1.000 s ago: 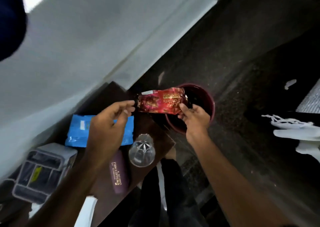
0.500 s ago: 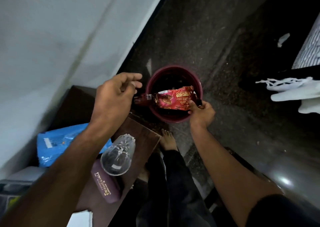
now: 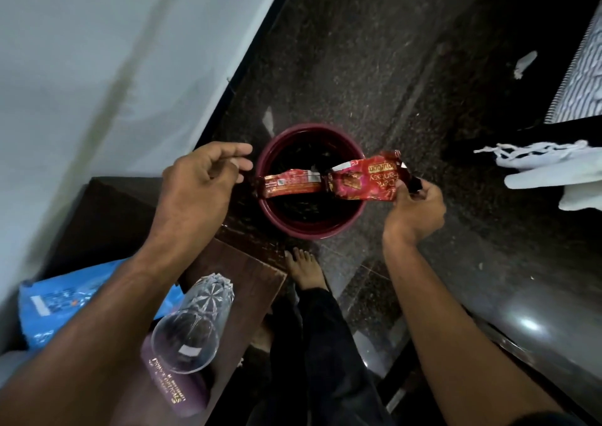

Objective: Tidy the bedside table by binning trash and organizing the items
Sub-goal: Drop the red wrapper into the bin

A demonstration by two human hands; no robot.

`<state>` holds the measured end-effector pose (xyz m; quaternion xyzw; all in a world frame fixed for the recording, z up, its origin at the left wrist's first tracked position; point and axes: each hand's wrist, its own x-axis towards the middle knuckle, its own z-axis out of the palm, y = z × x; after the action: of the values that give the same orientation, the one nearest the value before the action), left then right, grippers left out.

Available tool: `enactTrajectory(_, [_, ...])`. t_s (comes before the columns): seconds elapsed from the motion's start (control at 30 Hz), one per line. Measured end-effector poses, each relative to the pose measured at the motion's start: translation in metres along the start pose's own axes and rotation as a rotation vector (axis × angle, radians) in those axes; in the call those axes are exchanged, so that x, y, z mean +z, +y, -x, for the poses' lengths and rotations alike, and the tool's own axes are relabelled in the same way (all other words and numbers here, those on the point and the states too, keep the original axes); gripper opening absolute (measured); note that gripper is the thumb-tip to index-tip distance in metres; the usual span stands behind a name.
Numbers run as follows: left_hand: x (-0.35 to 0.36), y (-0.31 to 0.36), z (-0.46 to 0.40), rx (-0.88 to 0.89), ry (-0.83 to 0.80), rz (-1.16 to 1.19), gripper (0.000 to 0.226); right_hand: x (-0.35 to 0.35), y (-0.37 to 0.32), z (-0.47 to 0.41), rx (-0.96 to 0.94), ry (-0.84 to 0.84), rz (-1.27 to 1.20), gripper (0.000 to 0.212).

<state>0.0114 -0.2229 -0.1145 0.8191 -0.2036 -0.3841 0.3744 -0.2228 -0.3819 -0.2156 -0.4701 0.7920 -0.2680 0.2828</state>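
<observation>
Wrappers (image 3: 365,179) hung over the bin (image 3: 311,227), right hand (image 3: 413,210) fingers pinching one end. Left hand (image 3: 198,184) fingers were loosely spread; letting go squarely above the opening seemed best.

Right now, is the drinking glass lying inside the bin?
No. The glass stands on the bedside table, while the bin sits apart on the floor beyond the table's corner.
</observation>
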Motion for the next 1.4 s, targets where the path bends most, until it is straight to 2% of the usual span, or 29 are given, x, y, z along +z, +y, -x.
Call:
enactTrajectory(0.23, [0.004,0.001,-0.009,-0.029,-0.028,-0.006,0.029,0.019,0.002,0.016,-0.21,-0.117,0.034,0.022])
enactTrajectory(0.33, [0.004,-0.001,-0.009,-0.029,-0.041,-0.006,0.029,0.041,0.008,0.036,-0.266,-0.261,0.168,0.028])
enactTrajectory(0.47, [0.002,-0.005,-0.008,-0.031,-0.049,-0.005,0.028,0.066,0.024,0.044,-0.089,-0.454,0.112,0.029])
enactTrajectory(0.5, [0.001,-0.006,-0.008,-0.035,-0.049,-0.006,0.029,0.07,0.03,0.044,-0.023,-0.438,0.068,0.026])
enactTrajectory(0.6, [-0.002,-0.009,-0.006,-0.036,-0.042,0.004,0.033,0.075,0.032,0.042,0.133,-0.23,-0.087,0.011])
enactTrajectory(0.67, [-0.004,-0.012,-0.004,-0.035,-0.043,0.0,0.034,0.077,0.026,0.041,0.166,-0.26,-0.121,0.006])
enactTrajectory(0.7, [-0.003,-0.013,-0.004,-0.032,-0.048,-0.004,0.034,0.08,0.022,0.041,0.175,-0.27,-0.117,0.011])
enactTrajectory(0.77, [-0.002,-0.017,-0.002,-0.035,-0.055,-0.013,0.033,0.087,0.024,0.037,0.156,-0.175,-0.147,0.025])
enactTrajectory(0.8, [-0.001,-0.018,0.0,-0.041,-0.058,-0.011,0.033,0.088,0.027,0.035,0.149,-0.169,-0.159,0.023])
enactTrajectory(0.83, [0.0,-0.019,0.0,-0.048,-0.061,-0.004,0.033,0.089,0.029,0.034,0.122,-0.194,-0.119,0.012])
enactTrajectory(0.87, [0.0,-0.02,0.001,-0.054,-0.061,0.002,0.033,0.091,0.029,0.035,0.084,-0.237,-0.023,0.013])
enactTrajectory(0.9, [0.0,-0.021,0.001,-0.059,-0.06,0.006,0.033,0.093,0.035,0.033,0.06,-0.271,0.059,0.026])
enactTrajectory(0.97, [0.0,-0.021,0.003,-0.06,-0.06,0.004,0.033,0.096,0.035,0.033,0.055,-0.339,0.11,0.039])
enactTrajectory(1.13, [-0.007,-0.022,0.007,-0.063,-0.047,0.023,0.034,0.1,0.037,0.031,0.055,-0.395,0.338,0.06])
enactTrajectory(1.23, [-0.011,-0.021,0.01,-0.049,-0.008,0.066,0.035,0.102,0.037,0.033,0.088,-0.495,0.497,0.069])
enactTrajectory(1.33, [-0.015,-0.02,0.014,-0.041,0.02,0.1,0.035,0.102,0.033,0.038,0.083,-0.561,0.443,0.093])
enactTrajectory(1.4, [-0.019,-0.019,0.019,-0.039,0.056,0.13,0.035,0.1,0.028,0.038,0.022,-0.571,0.41,0.095])
